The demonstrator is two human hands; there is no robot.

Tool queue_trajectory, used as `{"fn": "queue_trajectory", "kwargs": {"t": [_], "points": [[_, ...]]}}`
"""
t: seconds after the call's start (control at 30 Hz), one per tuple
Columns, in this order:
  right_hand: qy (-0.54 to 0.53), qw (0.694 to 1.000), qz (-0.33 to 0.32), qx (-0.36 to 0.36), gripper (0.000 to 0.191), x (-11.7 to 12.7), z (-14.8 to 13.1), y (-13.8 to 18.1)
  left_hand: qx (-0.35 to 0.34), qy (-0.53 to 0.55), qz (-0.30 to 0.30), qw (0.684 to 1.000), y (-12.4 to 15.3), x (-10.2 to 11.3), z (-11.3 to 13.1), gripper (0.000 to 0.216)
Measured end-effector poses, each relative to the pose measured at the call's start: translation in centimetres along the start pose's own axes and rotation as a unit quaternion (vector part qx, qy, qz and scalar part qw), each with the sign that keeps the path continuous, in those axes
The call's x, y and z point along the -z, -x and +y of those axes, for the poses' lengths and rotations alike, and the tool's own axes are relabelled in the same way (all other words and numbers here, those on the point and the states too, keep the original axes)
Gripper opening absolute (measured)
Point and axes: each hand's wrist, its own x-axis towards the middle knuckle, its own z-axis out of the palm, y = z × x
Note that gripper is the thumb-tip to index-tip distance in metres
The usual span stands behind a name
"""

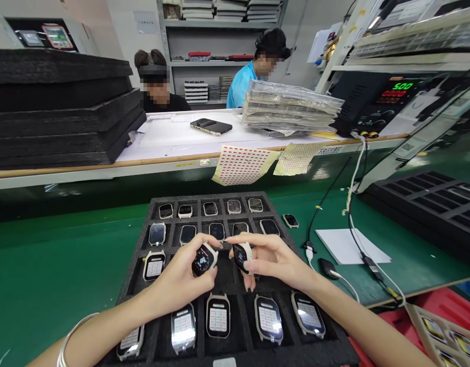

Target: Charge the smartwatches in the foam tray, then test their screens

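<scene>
My left hand (183, 278) is closed round a white-cased smartwatch body (203, 259) with a lit dark screen. My right hand (271, 260) pinches a second white-cased smartwatch body (242, 255) beside it. Both hands hover over the middle of a black foam tray (143, 239) on the green table. The tray's pockets hold several more watch bodies; those in the near row (218, 315) show lit white keypad screens, those in the far rows are dark.
A loose watch body (291, 220) lies right of the tray, near a white paper (347, 245) and cables. Another black tray (429, 201) sits at right, stacked foam (62, 107) at left. Two people sit behind the far bench with a phone (211, 126) and a power supply (376, 102).
</scene>
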Motion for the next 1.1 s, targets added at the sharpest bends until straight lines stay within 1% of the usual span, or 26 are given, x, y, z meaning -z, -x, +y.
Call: {"fn": "queue_trajectory", "kwargs": {"t": [0.1,0.23,0.37,0.57,0.7,0.87,1.1], "points": [[0.003,1.0,0.0,0.001,0.045,-0.02,0.04,0.03,0.003,0.004,-0.008,1.0,-0.04,0.03,-0.04,0.026],[-0.005,1.0,-0.003,0.012,0.047,0.05,0.19,0.03,-0.001,0.014,-0.005,1.0,-0.06,0.12,-0.15,0.03],[-0.007,1.0,-0.008,0.012,0.044,0.13,0.26,-0.02,0.002,0.016,-0.009,1.0,-0.1,0.15,-0.09,0.026],[-0.005,1.0,-0.004,0.023,0.045,0.24,0.32,-0.04,0.002,0.008,0.012,1.0,-0.12,0.16,-0.15,0.03],[-0.003,1.0,-0.014,0.02,0.042,0.32,0.32,-0.05,0.006,0.004,0.013,1.0,-0.04,0.23,-0.31,0.027],[-0.007,1.0,-0.002,0.027,0.045,0.27,0.24,-0.07,0.003,0.001,0.013,1.0,0.11,0.22,-0.45,0.027],[-0.012,0.999,-0.023,0.02,0.044,0.45,0.35,0.1,0.005,-0.019,0.02,1.0,0.1,0.15,-0.47,0.026]]}}
